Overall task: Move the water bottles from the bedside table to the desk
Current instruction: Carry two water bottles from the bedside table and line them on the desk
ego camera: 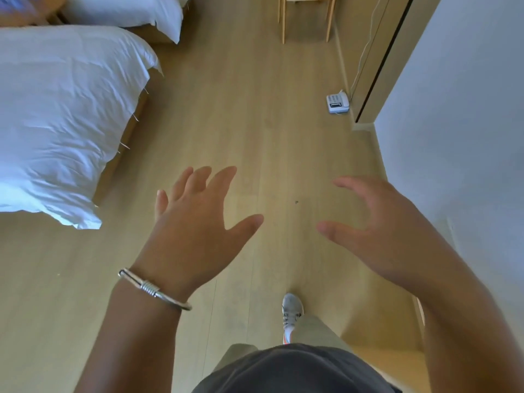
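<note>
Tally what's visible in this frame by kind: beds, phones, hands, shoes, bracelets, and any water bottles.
Beds with white bedding: 2, near and far
Telephone on the floor: 1
Hands, both open and holding nothing: 2, left hand and right hand
Shoe: 1
Bracelet on the left wrist: 1
Water bottles: 0
Total: 7

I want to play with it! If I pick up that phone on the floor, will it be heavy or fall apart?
The phone looks like small plastic, so probably light. Its handset seems only to rest on top and may slip off. A cord runs up the wall and would likely tug back.
</note>
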